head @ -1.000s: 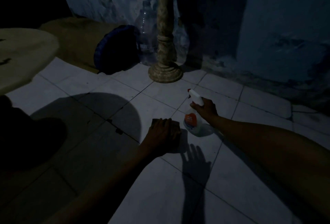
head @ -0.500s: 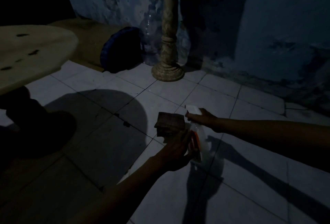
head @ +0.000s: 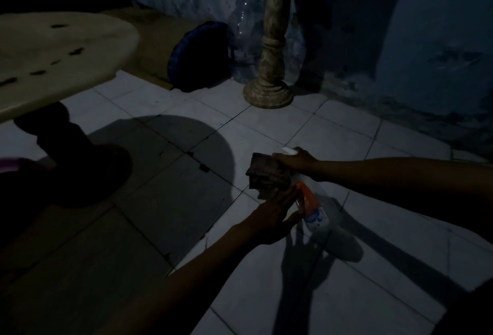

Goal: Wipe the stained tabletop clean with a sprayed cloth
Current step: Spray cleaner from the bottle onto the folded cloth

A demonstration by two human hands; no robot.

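Above the floor, right hand (head: 298, 162) fingers grip spray bottle (head: 313, 209); cloth (head: 266, 176) beside left hand's (head: 272, 217) straight fingers.

Dim room: pale tiled floor (head: 280, 131), mottled blue wall (head: 426, 41), stone pedestal column (head: 269, 67) by the wall
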